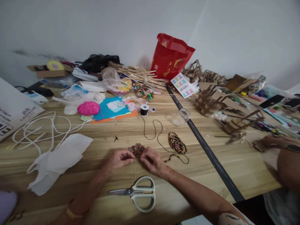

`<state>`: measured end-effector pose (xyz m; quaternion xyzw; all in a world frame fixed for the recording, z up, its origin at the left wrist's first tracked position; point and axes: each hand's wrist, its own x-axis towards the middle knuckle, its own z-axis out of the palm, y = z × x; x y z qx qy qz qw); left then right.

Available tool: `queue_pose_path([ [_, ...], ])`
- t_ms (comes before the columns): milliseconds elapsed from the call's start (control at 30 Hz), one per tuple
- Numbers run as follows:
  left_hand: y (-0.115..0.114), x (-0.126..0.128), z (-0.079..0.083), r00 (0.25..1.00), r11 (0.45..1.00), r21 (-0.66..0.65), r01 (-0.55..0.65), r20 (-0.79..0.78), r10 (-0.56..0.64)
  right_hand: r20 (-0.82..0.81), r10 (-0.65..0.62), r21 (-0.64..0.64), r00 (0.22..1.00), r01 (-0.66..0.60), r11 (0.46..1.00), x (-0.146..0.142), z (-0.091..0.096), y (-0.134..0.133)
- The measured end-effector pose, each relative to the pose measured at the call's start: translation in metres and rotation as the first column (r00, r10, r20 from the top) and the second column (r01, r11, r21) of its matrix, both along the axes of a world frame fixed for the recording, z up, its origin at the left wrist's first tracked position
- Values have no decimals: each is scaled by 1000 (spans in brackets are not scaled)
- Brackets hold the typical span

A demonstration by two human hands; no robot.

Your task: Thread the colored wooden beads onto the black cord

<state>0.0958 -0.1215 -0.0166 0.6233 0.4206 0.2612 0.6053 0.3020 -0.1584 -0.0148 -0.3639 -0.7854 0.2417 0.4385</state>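
My left hand [119, 160] and my right hand [152, 161] rest on the wooden table [100, 137], fingertips pinched together on either side of a small beaded piece [137, 149] made of multicoloured beads. A thin black cord [154, 132] runs from a black spool [144, 109] across the table to a string of beads [170, 157] by my right hand. A larger coil of strung beads [177, 142] lies just right of it. White-handled scissors [138, 193] lie closed below my hands.
White fabric [59, 159] and white cord [42, 126] lie at left, with a pink yarn ball [88, 108] and blue paper behind. A red bag [170, 57] stands at the back. Cardboard models [236, 125] and another person's arm [283, 156] occupy the right.
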Motion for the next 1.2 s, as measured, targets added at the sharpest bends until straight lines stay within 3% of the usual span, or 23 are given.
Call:
queue_pose_path([
  [167, -4, 3, -3, 997, 995, -52, 80, 25, -79, 78, 58, 64, 995, -63, 996, -1, -4, -2],
  [467, -2, 2, -2, 992, 991, -47, 123, 35, -122, 148, 87, 81, 985, -100, 992, -1, -5, -4],
  [1200, -1, 1, -3, 990, 988, -71, 138, 51, -134, 193, 109, 65, 975, -124, 990, 0, -6, -5],
])
